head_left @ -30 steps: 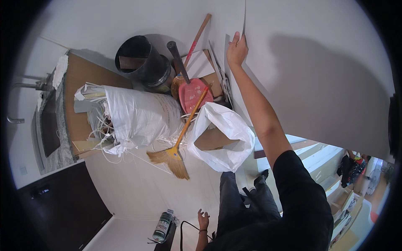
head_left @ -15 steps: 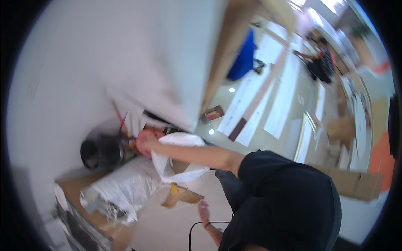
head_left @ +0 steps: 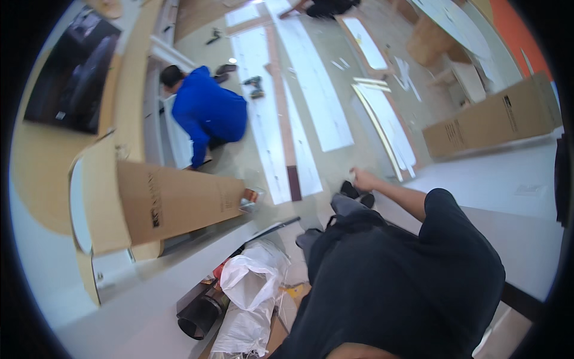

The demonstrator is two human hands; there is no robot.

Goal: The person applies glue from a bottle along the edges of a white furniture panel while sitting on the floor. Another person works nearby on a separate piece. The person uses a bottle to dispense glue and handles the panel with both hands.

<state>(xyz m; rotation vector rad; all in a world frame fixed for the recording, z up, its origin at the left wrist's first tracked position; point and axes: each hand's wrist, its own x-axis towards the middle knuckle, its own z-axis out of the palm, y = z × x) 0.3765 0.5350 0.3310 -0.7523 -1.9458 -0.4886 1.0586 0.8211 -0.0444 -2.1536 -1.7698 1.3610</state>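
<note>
My right hand (head_left: 360,178) reaches forward above the floor near my shoes (head_left: 357,194), its fingers curled. A small pale spot shows at the fingers, but what they hold, if anything, is too small and blurred to make out. My left hand is out of sight. Below and to the left of my legs, an open-mouthed white sack (head_left: 245,281) stands next to a dark cylinder-shaped thing (head_left: 200,317). Part of a red item (head_left: 216,270) peeks out behind the sack. Something yellow and brown (head_left: 294,291) lies beside it.
Long white boards (head_left: 320,110) cover the floor ahead, with a cordless drill (head_left: 256,88) on one. A person in blue (head_left: 209,110) crouches left of them; another person in dark clothes (head_left: 332,7) is beyond. Large cardboard boxes (head_left: 179,200) stand left and right.
My view has swung from the wall corner to the room. My right hand has left the red item by the white sack and is now out ahead. My left hand has dropped out of view.
</note>
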